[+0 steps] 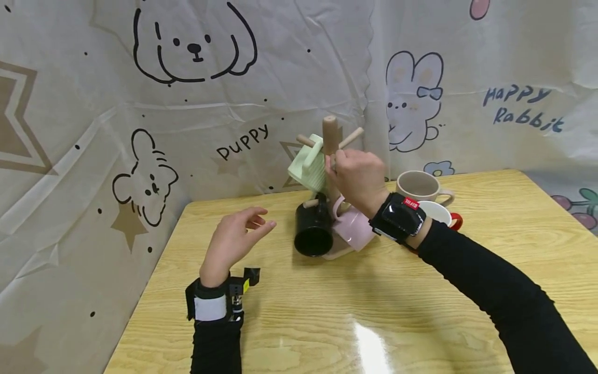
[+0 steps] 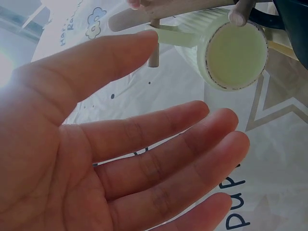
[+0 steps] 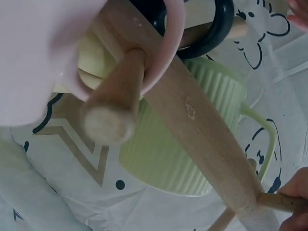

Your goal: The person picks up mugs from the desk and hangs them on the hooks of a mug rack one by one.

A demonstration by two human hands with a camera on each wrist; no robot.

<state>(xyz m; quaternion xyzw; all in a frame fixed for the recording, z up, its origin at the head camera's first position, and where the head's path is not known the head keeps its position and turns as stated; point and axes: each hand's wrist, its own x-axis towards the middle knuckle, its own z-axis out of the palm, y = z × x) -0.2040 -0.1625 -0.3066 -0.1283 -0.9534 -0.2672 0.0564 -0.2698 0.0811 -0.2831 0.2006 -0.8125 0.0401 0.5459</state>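
Note:
A wooden mug tree (image 1: 329, 136) stands on the table. My right hand (image 1: 358, 176) is at its upper part; in the right wrist view its fingertips (image 3: 294, 190) pinch one of the upper pegs (image 3: 278, 202). From another upper peg hangs a ribbed light-green mug (image 1: 310, 169), tilted. Lower down, a black mug (image 1: 314, 234) and a pink mug (image 1: 356, 228) hang by their handles, mouths facing downward and outward. My left hand (image 1: 233, 239) hovers left of the black mug, palm inward, fingers relaxed, holding nothing.
Behind my right wrist are a beige mug (image 1: 416, 186) and a white mug with a red handle (image 1: 434, 210), partly covered by the wrist. The wooden table (image 1: 289, 322) ends at the back against a printed cloth (image 1: 289, 67).

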